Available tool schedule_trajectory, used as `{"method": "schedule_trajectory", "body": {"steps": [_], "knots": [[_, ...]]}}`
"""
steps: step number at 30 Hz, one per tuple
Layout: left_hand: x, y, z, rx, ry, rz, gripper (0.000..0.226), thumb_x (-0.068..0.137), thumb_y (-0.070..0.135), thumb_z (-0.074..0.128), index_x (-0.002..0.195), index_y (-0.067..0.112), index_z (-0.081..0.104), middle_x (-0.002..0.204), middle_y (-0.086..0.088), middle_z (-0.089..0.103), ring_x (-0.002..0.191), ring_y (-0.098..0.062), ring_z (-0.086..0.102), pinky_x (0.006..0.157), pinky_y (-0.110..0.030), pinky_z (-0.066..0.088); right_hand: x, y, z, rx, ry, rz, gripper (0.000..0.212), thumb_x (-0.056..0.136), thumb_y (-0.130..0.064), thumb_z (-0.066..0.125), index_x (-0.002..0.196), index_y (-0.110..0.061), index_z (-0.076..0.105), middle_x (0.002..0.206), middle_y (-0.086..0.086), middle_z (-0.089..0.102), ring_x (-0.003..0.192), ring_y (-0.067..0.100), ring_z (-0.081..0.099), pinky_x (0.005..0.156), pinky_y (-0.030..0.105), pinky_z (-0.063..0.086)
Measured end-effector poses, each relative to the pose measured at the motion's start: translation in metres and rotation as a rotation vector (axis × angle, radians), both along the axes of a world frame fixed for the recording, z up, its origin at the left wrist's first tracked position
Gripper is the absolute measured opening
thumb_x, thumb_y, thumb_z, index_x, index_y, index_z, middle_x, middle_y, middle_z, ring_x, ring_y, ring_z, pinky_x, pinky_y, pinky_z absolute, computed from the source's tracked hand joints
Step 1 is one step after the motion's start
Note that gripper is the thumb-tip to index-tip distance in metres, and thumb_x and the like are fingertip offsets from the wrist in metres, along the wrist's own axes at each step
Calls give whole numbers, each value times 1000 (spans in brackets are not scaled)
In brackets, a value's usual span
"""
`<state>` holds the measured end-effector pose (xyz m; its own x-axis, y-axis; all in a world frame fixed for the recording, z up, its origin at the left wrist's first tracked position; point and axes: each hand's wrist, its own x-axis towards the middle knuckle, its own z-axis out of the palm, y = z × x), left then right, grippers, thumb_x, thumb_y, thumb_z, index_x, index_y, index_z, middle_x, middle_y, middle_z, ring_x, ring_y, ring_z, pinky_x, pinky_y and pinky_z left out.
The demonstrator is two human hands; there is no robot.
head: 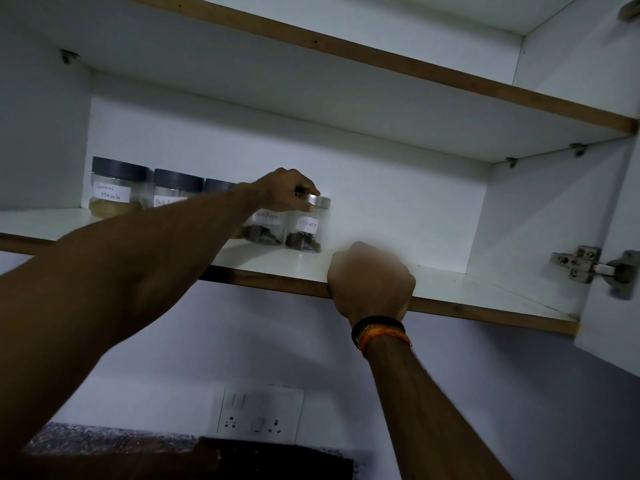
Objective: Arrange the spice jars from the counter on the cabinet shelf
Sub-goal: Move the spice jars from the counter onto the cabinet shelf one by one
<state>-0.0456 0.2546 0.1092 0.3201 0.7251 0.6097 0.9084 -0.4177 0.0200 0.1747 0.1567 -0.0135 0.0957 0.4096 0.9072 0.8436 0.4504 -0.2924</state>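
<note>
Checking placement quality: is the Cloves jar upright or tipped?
Upright: the Cloves jar stands on the shelf, silver lid on top, gripped by the left hand.

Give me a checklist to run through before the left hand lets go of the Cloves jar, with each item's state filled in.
1. Cloves jar sits flat on the cabinet shelf: looks ok, upright, though its base is only partly visible.
2. Left hand grips the lid from above: ok.
3. Label faces outward: ok, "Cloves" is readable.
4. In line with the row: ok, it stands beside the Black Pepper jar; whether they touch, cannot tell.
5. Set back from the shelf's front edge: ok.
6. Right hand steady on the shelf edge: cannot tell, it is blurred.
</note>
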Motion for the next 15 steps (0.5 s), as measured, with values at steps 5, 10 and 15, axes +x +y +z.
{"method": "schedule_trajectory", "body": {"steps": [5, 10, 15], "knots": [[5, -2, 0, 2, 11, 29, 37, 93, 34, 69, 125, 13, 69, 123, -4, 71, 109, -24, 64, 90, -35, 50, 0, 1, -1, 13, 1, 6, 44, 83, -40, 37, 69, -13, 69, 55, 0, 58, 51, 14, 43, 57, 21, 28], [7, -4, 0, -15, 1, 61, 38, 94, 31, 68, 127, 12, 68, 126, -6, 70, 111, -25, 62, 88, -31, 46, 0, 1, -1, 13, -5, -10, 40, 83, -39, 39, 65, -15, 65, 52, -5, 46, 48, 14, 42, 54, 20, 25], [13, -10, -9, 7, -78, 99, 59, 94, 31, 68, 148, 17, 48, 153, -7, 48, 140, -27, 44, 112, -39, 35, 1, 2, -1, -4, -17, -22, 35, 84, -38, 42, 64, -17, 62, 52, -6, 47, 49, 13, 43, 52, 19, 24]]}}
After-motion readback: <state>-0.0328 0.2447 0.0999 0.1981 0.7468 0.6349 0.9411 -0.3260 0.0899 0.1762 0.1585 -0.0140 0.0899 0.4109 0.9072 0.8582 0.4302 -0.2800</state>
